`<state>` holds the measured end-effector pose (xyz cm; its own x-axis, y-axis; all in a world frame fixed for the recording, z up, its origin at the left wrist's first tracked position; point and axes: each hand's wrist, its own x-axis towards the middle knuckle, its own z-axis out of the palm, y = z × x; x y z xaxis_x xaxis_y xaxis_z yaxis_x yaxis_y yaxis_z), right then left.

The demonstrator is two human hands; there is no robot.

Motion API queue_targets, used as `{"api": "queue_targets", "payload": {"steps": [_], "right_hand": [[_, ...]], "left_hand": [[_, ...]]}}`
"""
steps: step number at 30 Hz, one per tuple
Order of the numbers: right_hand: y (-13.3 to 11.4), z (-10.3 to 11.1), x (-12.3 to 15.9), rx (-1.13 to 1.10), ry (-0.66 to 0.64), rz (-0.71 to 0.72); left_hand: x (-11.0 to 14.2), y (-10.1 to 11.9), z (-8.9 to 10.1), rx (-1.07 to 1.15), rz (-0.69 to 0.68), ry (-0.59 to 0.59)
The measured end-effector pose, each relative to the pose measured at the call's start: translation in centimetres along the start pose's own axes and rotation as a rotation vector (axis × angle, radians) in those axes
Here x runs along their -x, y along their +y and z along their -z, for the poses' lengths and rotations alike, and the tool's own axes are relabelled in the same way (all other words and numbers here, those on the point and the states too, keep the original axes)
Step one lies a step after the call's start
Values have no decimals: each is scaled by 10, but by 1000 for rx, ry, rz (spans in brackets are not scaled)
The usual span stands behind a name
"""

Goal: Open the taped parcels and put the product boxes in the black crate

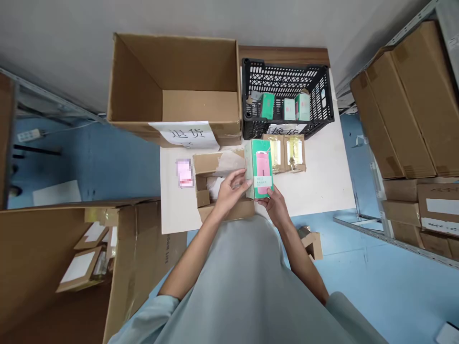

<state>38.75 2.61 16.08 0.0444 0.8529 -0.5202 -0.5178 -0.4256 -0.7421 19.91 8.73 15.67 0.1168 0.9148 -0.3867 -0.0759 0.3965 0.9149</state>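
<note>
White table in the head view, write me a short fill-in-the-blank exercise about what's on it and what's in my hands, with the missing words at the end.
The left hand and right hand hold a green-and-white cardboard box with a ____ object pictured on it.
The black plastic crate stands to the ____ of the large open brown cardboard box.
The paper sheet on the large box's front bears ____ writing.

Missing words: pink; right; black.

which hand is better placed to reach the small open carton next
Probably the left hand: it is over the small carton, while the right hand lies past the carton's right edge. Both hold the green box.
</note>
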Motion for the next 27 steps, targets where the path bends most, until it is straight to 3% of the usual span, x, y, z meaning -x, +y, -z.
{"api": "queue_targets", "payload": {"steps": [8, 14, 20, 27], "right_hand": [[-19, 27, -21, -39, -35, -6], [-57, 58, -58, 85, -117, 24], [-115, 72, -132, 229, -126, 176], [-190, 74, -267, 333, -183, 401]], "left_hand": [[-5, -5, -31, 13, 207, -120], [-42, 4, -57, -55, 129, -84], [-114, 43, -99, -51, -11, -104], [-243, 89, -155, -49, -135, -10]]}}
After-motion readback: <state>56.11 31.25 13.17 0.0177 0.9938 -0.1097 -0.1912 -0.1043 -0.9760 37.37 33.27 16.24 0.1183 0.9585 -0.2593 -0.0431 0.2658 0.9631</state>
